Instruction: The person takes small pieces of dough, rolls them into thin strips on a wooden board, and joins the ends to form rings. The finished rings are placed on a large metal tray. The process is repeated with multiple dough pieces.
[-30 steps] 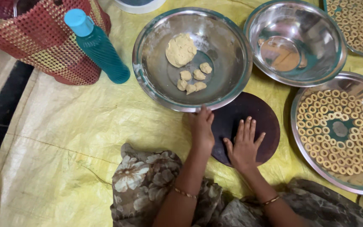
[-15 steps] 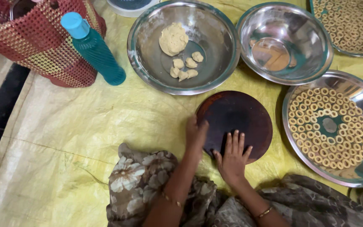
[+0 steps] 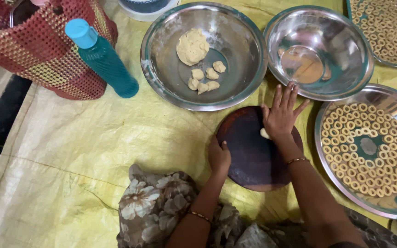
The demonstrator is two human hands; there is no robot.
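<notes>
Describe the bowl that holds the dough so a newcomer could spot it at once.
Start at the round dark wooden board where the right hand rolls dough. Directly beyond it sits a steel bowl. Unlike the neighbouring bowl, it holds a dough lump and small pieces.

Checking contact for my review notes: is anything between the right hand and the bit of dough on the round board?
Nothing visible. The right hand lies flat on the dough piece, pressing it onto the dark round board. The left hand holds the board's near-left edge, clear of the dough.
</notes>
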